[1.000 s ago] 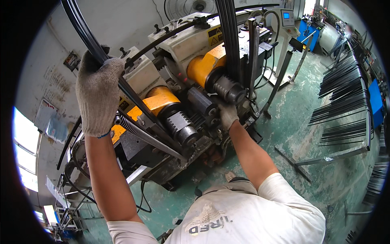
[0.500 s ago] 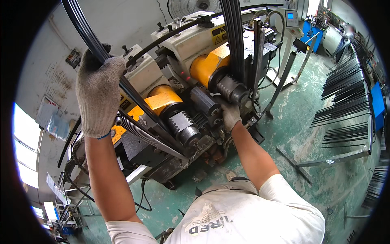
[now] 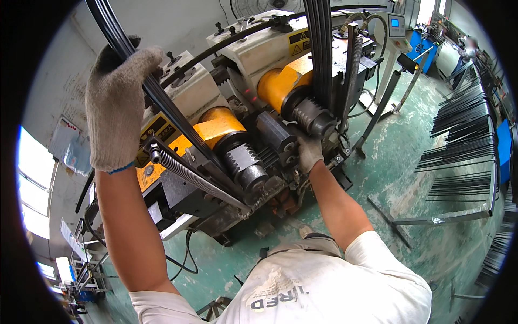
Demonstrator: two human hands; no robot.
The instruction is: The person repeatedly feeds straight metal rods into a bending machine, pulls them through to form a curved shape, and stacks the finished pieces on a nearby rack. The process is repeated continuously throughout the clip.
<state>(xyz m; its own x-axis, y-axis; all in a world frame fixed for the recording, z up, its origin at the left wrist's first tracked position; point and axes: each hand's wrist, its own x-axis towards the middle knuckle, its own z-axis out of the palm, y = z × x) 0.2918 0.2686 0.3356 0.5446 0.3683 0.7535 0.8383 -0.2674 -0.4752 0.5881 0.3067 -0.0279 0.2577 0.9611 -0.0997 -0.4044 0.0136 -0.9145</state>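
My left hand (image 3: 116,108), in a grey knitted glove, is closed round a slanting bundle of thin black rods (image 3: 175,113). The bundle runs down beside a ribbed dark cylinder (image 3: 244,162) on the left of the machine. Gloved too, my right hand (image 3: 309,153) reaches in beside a dark angular block (image 3: 275,131), between the two ribbed cylinders; its fingers are hidden there. Above it, a second bundle of black rods (image 3: 319,54) stands upright behind the right ribbed cylinder (image 3: 311,115). Yellow housings (image 3: 284,82) sit behind both cylinders.
A coiled spring on a bar (image 3: 186,175) slants below my left hand. On the right stands a rack (image 3: 464,210) hung with many black rods. Behind are a control box with a screen (image 3: 389,24), a fan (image 3: 264,6) and, farther off, another person (image 3: 467,51).
My left hand has shifted a little left, keeping its hold on the rod bundle. My right hand stays by the block. The whole view has moved slightly.
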